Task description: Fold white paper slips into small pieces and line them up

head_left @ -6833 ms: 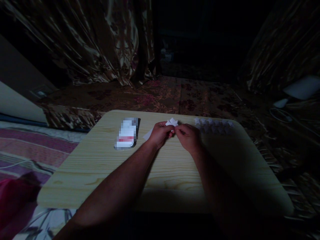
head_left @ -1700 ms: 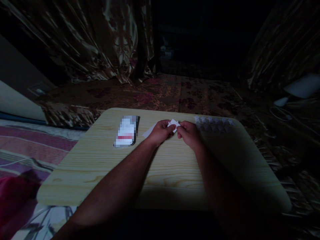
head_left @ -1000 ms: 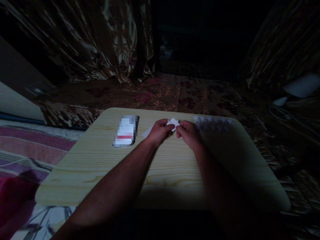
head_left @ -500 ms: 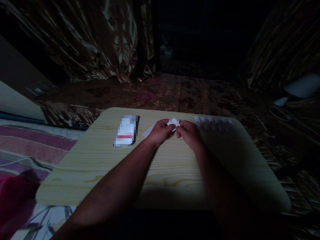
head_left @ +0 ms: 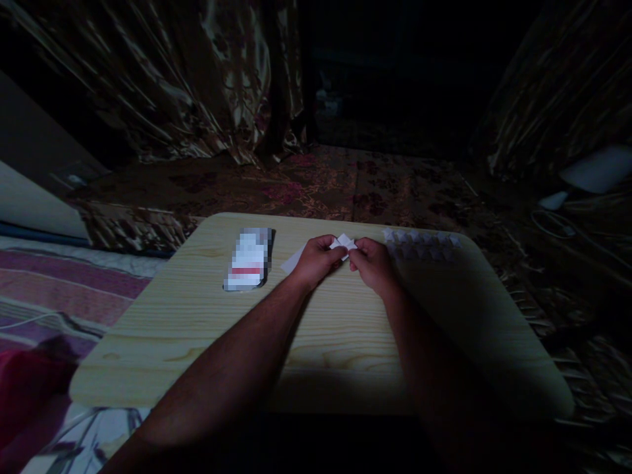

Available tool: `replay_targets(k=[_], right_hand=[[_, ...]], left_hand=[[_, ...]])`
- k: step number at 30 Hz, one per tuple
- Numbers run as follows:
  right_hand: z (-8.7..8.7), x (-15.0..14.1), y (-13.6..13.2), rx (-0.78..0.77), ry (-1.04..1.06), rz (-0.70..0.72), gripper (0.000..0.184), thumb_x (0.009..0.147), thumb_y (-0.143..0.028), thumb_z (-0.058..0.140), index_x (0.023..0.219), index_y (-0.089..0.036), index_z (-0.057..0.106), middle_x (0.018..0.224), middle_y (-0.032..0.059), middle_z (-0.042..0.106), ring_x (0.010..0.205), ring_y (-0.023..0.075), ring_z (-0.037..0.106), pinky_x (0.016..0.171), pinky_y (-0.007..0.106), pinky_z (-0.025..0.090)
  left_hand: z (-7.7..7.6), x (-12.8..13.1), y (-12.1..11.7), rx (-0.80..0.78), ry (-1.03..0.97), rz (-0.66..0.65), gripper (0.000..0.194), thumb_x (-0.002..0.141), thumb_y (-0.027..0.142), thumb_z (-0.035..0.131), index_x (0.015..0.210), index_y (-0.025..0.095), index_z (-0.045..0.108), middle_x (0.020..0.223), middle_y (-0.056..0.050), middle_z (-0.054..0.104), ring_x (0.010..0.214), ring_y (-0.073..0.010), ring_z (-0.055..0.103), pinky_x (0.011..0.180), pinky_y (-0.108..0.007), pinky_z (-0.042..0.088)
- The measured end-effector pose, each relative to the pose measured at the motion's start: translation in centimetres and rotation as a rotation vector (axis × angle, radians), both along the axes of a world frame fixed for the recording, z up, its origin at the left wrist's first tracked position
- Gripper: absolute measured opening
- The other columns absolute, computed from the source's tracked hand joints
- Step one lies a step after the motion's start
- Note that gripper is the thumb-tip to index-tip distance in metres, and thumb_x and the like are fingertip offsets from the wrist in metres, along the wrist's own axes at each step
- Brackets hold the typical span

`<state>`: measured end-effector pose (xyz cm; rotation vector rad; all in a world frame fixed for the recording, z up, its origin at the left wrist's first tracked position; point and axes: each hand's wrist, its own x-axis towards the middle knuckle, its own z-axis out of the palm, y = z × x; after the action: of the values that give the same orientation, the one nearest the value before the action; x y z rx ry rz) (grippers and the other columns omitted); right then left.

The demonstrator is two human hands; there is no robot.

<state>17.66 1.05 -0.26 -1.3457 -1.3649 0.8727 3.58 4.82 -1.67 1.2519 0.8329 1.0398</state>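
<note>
Both hands meet over the far middle of a light wooden table [head_left: 320, 329]. My left hand [head_left: 316, 260] and my right hand [head_left: 371, 263] pinch a small white folded paper piece [head_left: 342, 243] between their fingertips, just above the tabletop. A white paper strip [head_left: 292, 261] lies flat on the table beside my left hand, partly hidden by it. To the right of my right hand, several small white folded paper pieces [head_left: 422, 245] lie in rows near the table's far edge.
A white packet with a red band [head_left: 247, 260] lies on the table left of my hands. Patterned carpet and dark glossy curtains [head_left: 162, 85] surround the table. Striped bedding [head_left: 54, 289] is at the left. White objects and a cable [head_left: 567, 210] lie at the right.
Both hands stay in nearly the same place with small finger movements on the paper piece. It looks smaller and more tightly folded than in the oldest frame.
</note>
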Motion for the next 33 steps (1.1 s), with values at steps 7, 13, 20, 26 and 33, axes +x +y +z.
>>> replay_targets(k=[7, 13, 20, 26, 33], right_hand=[[-0.2, -0.1, 0.2, 0.0, 0.003, -0.002, 0.012, 0.074, -0.031, 0.054, 0.071, -0.02, 0.054, 0.052, -0.0041, 0.054, 0.048, 0.0111, 0.047, 0.048, 0.024, 0.035], [-0.4, 0.0, 0.2, 0.033, 0.018, -0.014, 0.012, 0.072, -0.03, 0.057, 0.069, -0.018, 0.056, 0.053, -0.0031, 0.055, 0.049, 0.0113, 0.049, 0.048, 0.023, 0.035], [-0.5, 0.0, 0.2, 0.042, 0.032, -0.027, 0.009, 0.069, -0.027, 0.056, 0.067, -0.018, 0.056, 0.053, -0.0032, 0.055, 0.05, 0.0116, 0.049, 0.049, 0.023, 0.036], [-1.3, 0.3, 0.6, 0.09, -0.013, -0.014, 0.01, 0.071, -0.028, 0.058, 0.069, -0.018, 0.057, 0.057, -0.0025, 0.057, 0.053, 0.0122, 0.051, 0.049, 0.024, 0.035], [-1.1, 0.3, 0.5, 0.108, -0.018, -0.007, 0.009, 0.07, -0.027, 0.057, 0.067, -0.019, 0.056, 0.056, -0.0031, 0.056, 0.052, 0.0115, 0.049, 0.05, 0.023, 0.035]], left_hand=[[0.0, 0.0, 0.1, 0.015, -0.001, 0.019, 0.019, 0.065, 0.026, 0.073, 0.072, 0.015, 0.059, 0.054, 0.004, 0.054, 0.044, -0.0066, 0.043, 0.045, -0.022, 0.027], [-0.1, 0.0, 0.2, 0.023, -0.022, 0.048, 0.022, 0.066, 0.027, 0.072, 0.066, 0.015, 0.054, 0.052, 0.004, 0.052, 0.043, -0.0062, 0.041, 0.044, -0.022, 0.025], [-0.1, 0.0, 0.1, 0.027, -0.014, 0.024, 0.02, 0.066, 0.027, 0.072, 0.069, 0.015, 0.056, 0.054, 0.004, 0.052, 0.044, -0.0064, 0.042, 0.045, -0.022, 0.026], [0.1, 0.0, 0.0, 0.015, -0.003, 0.033, 0.018, 0.064, 0.025, 0.073, 0.071, 0.014, 0.06, 0.054, 0.004, 0.054, 0.044, -0.0066, 0.042, 0.045, -0.022, 0.026], [0.0, 0.1, 0.0, -0.026, -0.072, 0.014, 0.019, 0.06, 0.022, 0.075, 0.071, 0.014, 0.062, 0.054, 0.003, 0.055, 0.045, -0.007, 0.044, 0.046, -0.022, 0.029]])
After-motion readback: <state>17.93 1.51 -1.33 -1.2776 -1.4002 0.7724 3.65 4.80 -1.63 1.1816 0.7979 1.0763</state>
